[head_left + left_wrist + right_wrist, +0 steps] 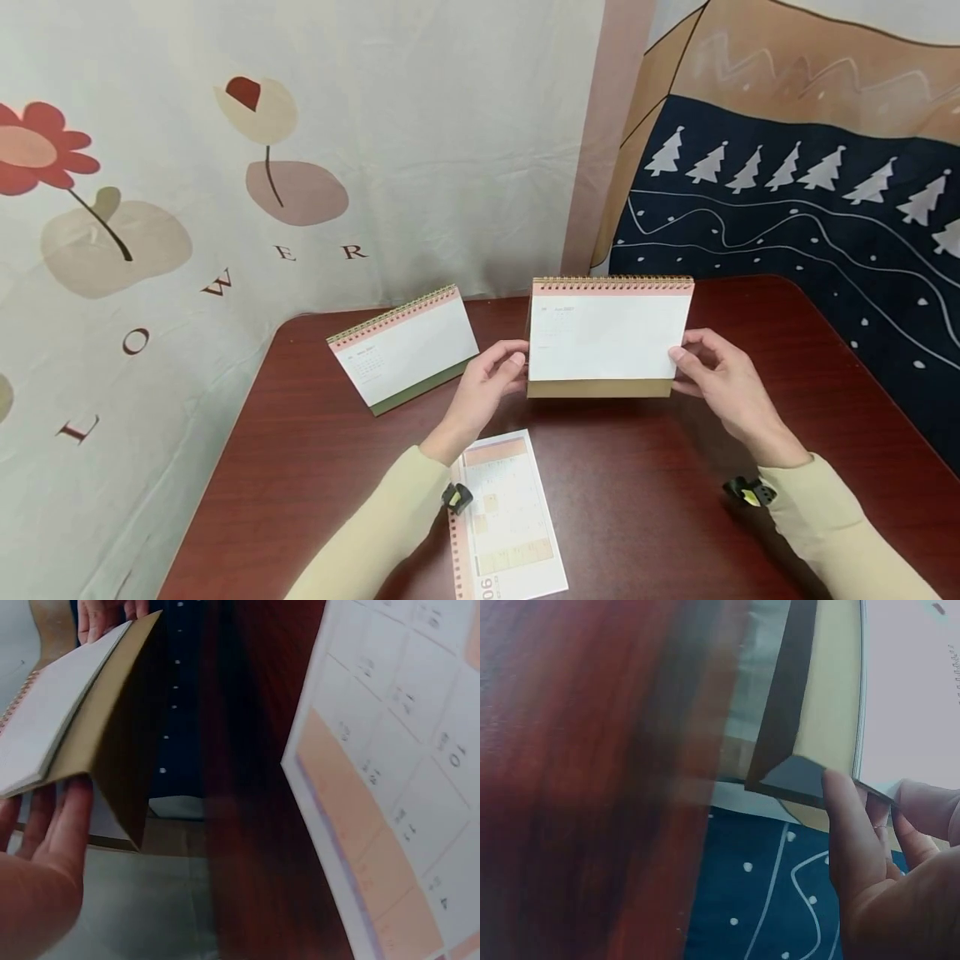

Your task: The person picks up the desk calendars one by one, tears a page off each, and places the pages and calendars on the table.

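Both hands hold a spiral-bound desk calendar with a pink top strip and a tan base, at the back of the table. My left hand grips its left edge; in the left wrist view its fingers reach into the open side of the folded stand. On the right edge, my right hand pinches with the thumb over the white page and fingers behind. From the right wrist view, the tan stand shows its triangular end beside the index finger. A dark shadow lies under the calendar.
A second desk calendar with a green base stands tilted at back left. A loose calendar pad marked 06 lies near the front, partly under the left forearm. The dark red wooden table backs onto printed cloth.
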`<state>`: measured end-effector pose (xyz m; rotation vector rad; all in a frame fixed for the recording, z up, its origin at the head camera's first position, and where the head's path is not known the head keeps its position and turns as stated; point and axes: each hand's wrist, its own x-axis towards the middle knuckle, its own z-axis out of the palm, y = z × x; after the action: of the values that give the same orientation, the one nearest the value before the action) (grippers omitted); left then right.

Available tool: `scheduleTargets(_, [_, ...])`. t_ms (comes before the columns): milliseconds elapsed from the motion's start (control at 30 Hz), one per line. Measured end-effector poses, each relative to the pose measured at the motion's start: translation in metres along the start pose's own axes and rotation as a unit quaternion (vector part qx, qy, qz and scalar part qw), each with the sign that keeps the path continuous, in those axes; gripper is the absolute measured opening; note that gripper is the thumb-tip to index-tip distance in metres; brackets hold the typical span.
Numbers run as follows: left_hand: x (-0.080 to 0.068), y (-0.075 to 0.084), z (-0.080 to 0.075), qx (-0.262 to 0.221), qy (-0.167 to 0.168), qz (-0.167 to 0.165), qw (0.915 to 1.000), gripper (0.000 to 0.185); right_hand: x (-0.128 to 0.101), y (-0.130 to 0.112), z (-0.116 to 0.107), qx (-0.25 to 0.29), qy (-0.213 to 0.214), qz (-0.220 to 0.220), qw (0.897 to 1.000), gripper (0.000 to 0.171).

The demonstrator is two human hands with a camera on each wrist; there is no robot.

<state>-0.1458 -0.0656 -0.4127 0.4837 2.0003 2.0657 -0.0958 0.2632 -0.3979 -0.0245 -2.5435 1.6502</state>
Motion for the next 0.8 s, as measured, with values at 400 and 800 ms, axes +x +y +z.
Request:
scheduleTargets(400, [-0.013, 0.016, 0.000, 0.038, -0.074, 0.057, 0.9949, 0.060, -0.006, -0.013, -0.006, 0.006, -0.012, 0.005, 1.000, 0.042])
scheduleTargets(800, [-0.015, 0.020, -0.001, 0.055, -0.098, 0.060, 0.9919, 0.066, -0.007, -0.015, -0.006, 0.016, -0.020, 0.022, 0.999, 0.043])
